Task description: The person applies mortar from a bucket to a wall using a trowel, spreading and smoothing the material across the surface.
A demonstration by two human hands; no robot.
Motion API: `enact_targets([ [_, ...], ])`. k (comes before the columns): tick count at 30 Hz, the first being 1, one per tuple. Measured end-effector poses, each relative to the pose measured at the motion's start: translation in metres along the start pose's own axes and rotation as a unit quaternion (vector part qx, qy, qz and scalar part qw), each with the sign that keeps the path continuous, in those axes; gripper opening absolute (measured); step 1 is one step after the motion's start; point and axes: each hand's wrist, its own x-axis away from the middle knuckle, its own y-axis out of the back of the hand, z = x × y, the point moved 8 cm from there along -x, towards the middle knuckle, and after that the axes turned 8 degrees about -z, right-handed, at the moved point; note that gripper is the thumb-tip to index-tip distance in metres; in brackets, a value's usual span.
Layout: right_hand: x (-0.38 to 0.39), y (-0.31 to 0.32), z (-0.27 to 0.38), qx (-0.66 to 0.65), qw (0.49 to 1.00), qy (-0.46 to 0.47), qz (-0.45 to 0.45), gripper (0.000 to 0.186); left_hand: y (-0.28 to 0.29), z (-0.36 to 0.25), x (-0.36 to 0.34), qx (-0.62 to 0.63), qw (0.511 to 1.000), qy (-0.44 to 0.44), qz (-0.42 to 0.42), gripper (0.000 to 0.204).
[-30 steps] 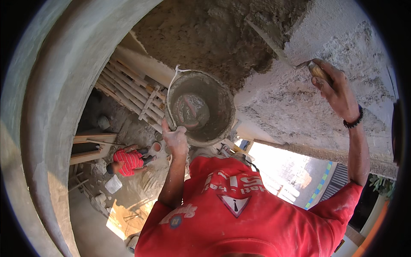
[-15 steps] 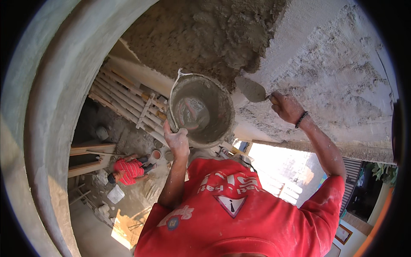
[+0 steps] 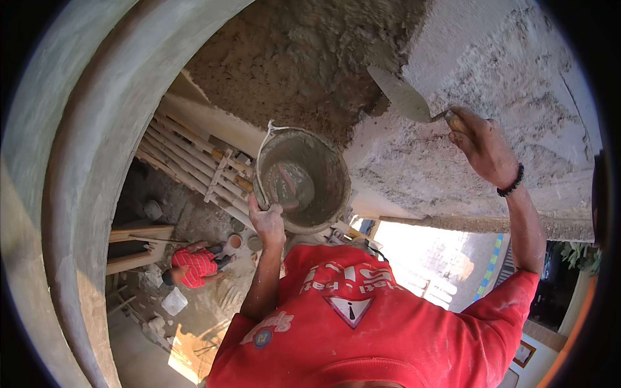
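The left hand (image 3: 268, 223) grips the rim of a mortar bucket (image 3: 304, 178) at frame centre, while the right hand (image 3: 486, 145) closes on a trowel (image 3: 407, 98) pressed to the wall (image 3: 491, 77) upper right. Rough plaster covers much; smoothing appears unfinished, bucket nearly empty.

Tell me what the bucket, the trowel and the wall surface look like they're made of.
The bucket, held at its rim by the left hand, looks like plastic or rubber, but grey mortar coats it, so that's uncertain. The trowel in the right hand has a flat grey blade, likely steel, dulled by cement, and a brownish handle, possibly wood. The wall surface looks like fresh cement plaster: grey, rough and lumpy.
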Motion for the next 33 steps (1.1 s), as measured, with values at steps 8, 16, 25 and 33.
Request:
enact_targets([
  [8, 0.015, 0.054, 0.033, 0.069, 0.985, 0.096, -0.123, 0.038, 0.005, 0.009, -0.003, -0.006, 1.000, 0.005, -0.003, 0.057],
  [16, 0.030, 0.036, 0.116, -0.181, 0.929, 0.309, 0.095, 0.041, 0.009, 0.014, -0.003, 0.006, 1.000, 0.025, 0.004, 0.060],
  [25, -0.021, 0.044, 0.047, -0.150, 0.978, 0.131, -0.064, 0.043, 0.016, 0.010, 0.005, 0.019, 0.999, 0.037, -0.017, 0.066],
  [33, 0.057, -0.174, 0.023, -0.315, 0.862, -0.140, 0.372, 0.026, -0.003, -0.007, 0.008, 0.041, 0.999, -0.021, -0.004, 0.062],
])
